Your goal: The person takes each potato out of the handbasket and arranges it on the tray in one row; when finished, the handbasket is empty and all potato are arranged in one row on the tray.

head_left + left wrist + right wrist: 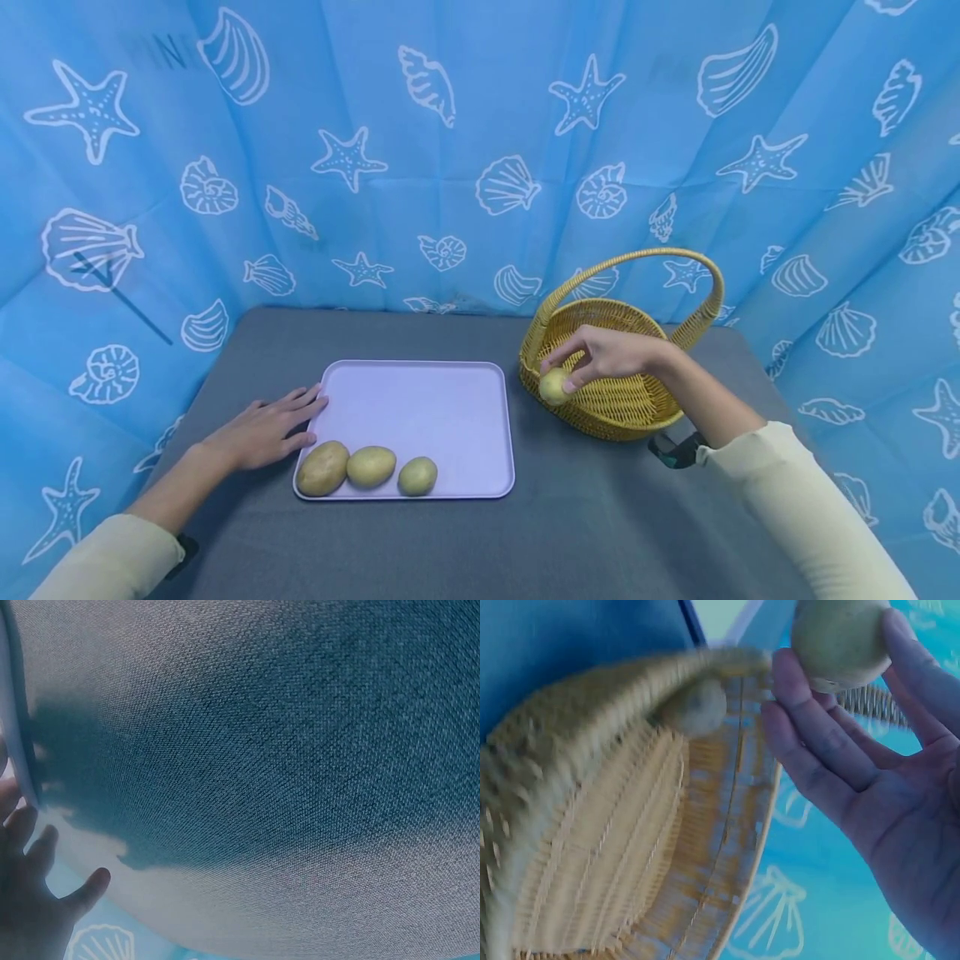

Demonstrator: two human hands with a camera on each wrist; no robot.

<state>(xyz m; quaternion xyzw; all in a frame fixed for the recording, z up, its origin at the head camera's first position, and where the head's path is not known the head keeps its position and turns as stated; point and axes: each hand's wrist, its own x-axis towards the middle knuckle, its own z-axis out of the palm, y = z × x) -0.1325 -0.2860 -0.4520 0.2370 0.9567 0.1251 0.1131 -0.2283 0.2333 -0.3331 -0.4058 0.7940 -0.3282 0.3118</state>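
My right hand (611, 352) pinches a small yellowish potato (556, 387) between thumb and fingers, over the left rim of a yellow wicker basket (606, 427) with a tall arched handle. Inside that basket, another potato (699, 709) lies against the wall in the right wrist view; in the head view the hand mostly covers that spot. My left hand (262, 429) lies with fingers spread at the left edge of a pale lilac tray (420, 404), fingertips on its rim. Along the tray's front edge sit a large potato (322, 468), a medium one (371, 467) and a smaller one (417, 476).
A grey cloth (465, 546) covers the table under the tray and basket. Blue curtain (450, 208) with white shell and starfish prints hangs behind and at both sides. The basket's handle (652, 252) arches up behind my right hand.
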